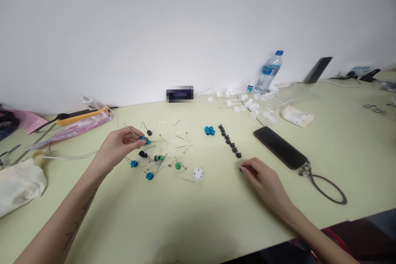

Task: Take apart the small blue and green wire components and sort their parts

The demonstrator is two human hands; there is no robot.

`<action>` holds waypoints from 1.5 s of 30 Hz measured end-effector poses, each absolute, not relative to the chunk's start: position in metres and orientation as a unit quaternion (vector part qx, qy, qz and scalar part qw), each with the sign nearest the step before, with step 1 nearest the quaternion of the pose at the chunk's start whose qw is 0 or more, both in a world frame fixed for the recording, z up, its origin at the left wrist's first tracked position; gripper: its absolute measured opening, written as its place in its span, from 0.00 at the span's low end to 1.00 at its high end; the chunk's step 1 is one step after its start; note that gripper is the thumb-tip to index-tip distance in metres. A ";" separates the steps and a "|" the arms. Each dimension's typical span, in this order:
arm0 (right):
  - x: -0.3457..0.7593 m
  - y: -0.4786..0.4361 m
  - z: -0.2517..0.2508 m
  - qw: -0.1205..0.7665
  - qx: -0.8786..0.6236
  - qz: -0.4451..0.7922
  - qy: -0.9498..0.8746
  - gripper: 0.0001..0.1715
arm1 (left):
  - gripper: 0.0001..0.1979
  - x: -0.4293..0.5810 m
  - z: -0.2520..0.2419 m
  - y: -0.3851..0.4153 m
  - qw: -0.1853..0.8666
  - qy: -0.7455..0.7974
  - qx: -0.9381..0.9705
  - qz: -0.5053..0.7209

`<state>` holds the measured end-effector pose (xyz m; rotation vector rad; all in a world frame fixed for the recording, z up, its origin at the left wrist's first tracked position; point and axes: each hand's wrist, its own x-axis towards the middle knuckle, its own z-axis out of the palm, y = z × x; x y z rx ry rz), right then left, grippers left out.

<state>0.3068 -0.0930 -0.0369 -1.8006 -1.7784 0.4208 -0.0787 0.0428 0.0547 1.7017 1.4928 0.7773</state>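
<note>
My left hand (pixel 119 146) pinches a small blue round metal piece (pixel 144 140) with thin wires sticking out, held above the scattered parts. Around it lie more such parts: a blue one (pixel 149 176), a green one (pixel 177 166), a black one (pixel 143 154), a green cylinder (pixel 159 158) and several bent metal pins (pixel 183 147). My right hand (pixel 260 175) is closed at the near end of a slanting row of small black pieces (pixel 229 142), its fingertips on another small black piece (pixel 241 169). A cluster of blue pieces (pixel 209 130) sits left of the row.
A white disc with holes (pixel 198 173) lies mid-table. To the right are a phone with a strap (pixel 280 147) and a white packet (pixel 297 116). Clear tubes with white caps (pixel 233 101) and a water bottle (pixel 268 73) are near the wall. A power strip (pixel 82 115) lies left.
</note>
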 end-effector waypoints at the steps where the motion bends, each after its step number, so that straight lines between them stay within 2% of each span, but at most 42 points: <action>1: 0.309 -0.097 -0.041 0.279 -0.679 0.153 -0.661 0.10 | 0.14 -0.078 0.053 0.043 0.365 0.581 0.667 0.291; 11: 0.312 -0.075 -0.048 0.216 -0.688 0.027 -0.692 0.07 | 0.14 -0.057 0.042 0.055 0.381 0.538 0.699 0.277; 17: 0.293 -0.078 -0.046 0.244 -0.672 -0.089 -0.694 0.14 | 0.06 -0.048 0.029 0.064 0.309 0.548 0.750 0.206; 20: 0.271 -0.081 -0.041 0.266 -0.624 -0.100 -0.728 0.16 | 0.07 -0.043 0.020 0.068 0.278 0.561 0.756 0.188; 24: 0.245 -0.074 -0.032 0.250 -0.561 -0.071 -0.786 0.15 | 0.12 -0.040 0.012 0.070 0.232 0.575 0.766 0.171; 28: 0.224 -0.061 -0.018 0.244 -0.518 -0.038 -0.819 0.14 | 0.04 -0.045 0.017 0.071 0.214 0.579 0.769 0.165; 33: 0.198 -0.037 0.014 0.274 -0.487 0.013 -0.829 0.14 | 0.13 -0.065 0.054 0.061 0.179 0.596 0.761 0.182; 36: 0.178 -0.002 0.024 0.283 -0.479 0.111 -0.823 0.15 | 0.13 -0.077 0.084 0.047 0.141 0.599 0.751 0.241; 39: 0.153 0.045 0.014 0.259 -0.444 0.261 -0.817 0.11 | 0.12 -0.090 0.103 0.039 0.100 0.590 0.741 0.304; 41: 0.135 0.073 0.000 0.252 -0.429 0.331 -0.801 0.13 | 0.11 -0.102 0.103 0.044 0.089 0.588 0.739 0.318; 43: 0.119 0.091 -0.013 0.252 -0.425 0.349 -0.797 0.15 | 0.11 -0.117 0.092 0.058 0.115 0.584 0.748 0.294; 45: 0.108 0.099 -0.022 0.252 -0.418 0.352 -0.799 0.10 | 0.10 -0.133 0.076 0.076 0.171 0.587 0.760 0.221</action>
